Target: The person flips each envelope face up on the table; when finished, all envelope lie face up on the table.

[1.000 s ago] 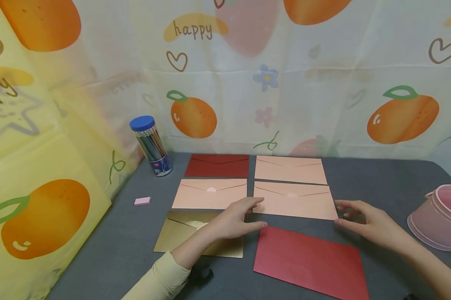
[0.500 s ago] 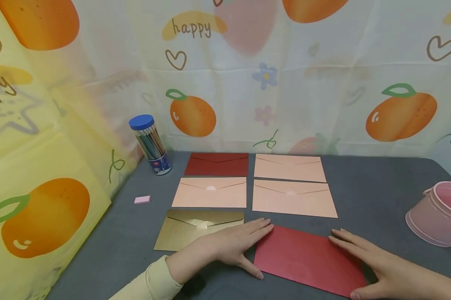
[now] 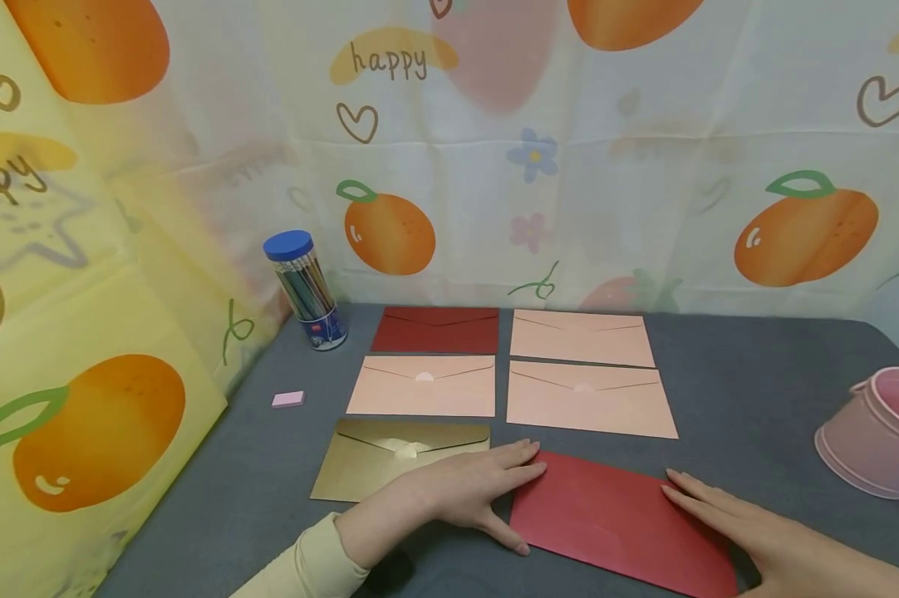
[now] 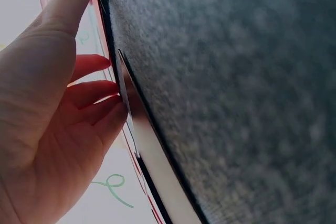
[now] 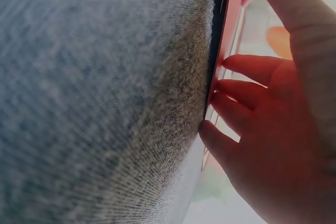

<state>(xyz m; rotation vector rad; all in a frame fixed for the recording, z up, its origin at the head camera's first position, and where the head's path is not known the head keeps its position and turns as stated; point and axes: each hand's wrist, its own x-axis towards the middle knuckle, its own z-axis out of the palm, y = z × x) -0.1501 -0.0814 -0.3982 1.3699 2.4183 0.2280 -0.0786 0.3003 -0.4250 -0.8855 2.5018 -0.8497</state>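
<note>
A bright red envelope (image 3: 614, 519), flap side hidden, lies slightly askew at the front of the table. My left hand (image 3: 468, 490) spreads over its left end, fingertips at the upper left corner and thumb beside the lower left one. At the opposite end, my right hand (image 3: 763, 523) lays extended fingers along the edge, its thumb partly cut off by the frame. The left wrist view shows the fingers (image 4: 89, 98) close to the tabletop next to a gold envelope (image 3: 397, 453). In the right wrist view, fingertips (image 5: 220, 90) meet the red envelope's side.
Two pink envelopes, one behind (image 3: 580, 336) and one nearer (image 3: 587, 399), form the right column. Another pink envelope (image 3: 420, 394) and a dark red envelope (image 3: 434, 332) stand left. A pencil jar (image 3: 307, 291), eraser (image 3: 288, 399) and pink bucket (image 3: 871, 440) flank them.
Both hands have come down from the nearer right pink envelope to the ends of the bright red one. Over the last half second they have barely shifted; the envelopes stay in place.
</note>
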